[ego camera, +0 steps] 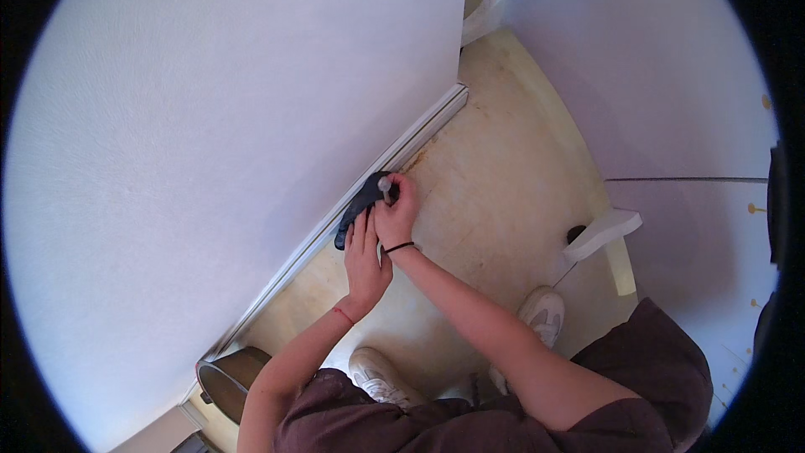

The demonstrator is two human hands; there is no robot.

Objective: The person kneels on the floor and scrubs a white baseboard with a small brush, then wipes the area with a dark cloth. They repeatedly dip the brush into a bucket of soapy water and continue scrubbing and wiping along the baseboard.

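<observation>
A dark, bundled item (360, 204), perhaps cloth or plastic, lies against the white baseboard (302, 245) at the foot of a pale wall. My left hand (365, 264) rests its extended fingers on the lower part of this bundle. Just right of it, my right hand (397, 211) has curled fingers around a thin rod with a pale rounded end (385, 185), which points up toward the camera. The far end of the rod is hidden by my hand and the dark item. The two hands are close together, low beside the wall.
A round bin or bucket (236, 384) lies or stands by the wall at lower left. White curved furniture feet (604, 236) project from a pale panel (679, 226) on the right. My light shoes (377, 377) are on the stained beige floor (503, 157). The baseboard ends at a wall corner ahead.
</observation>
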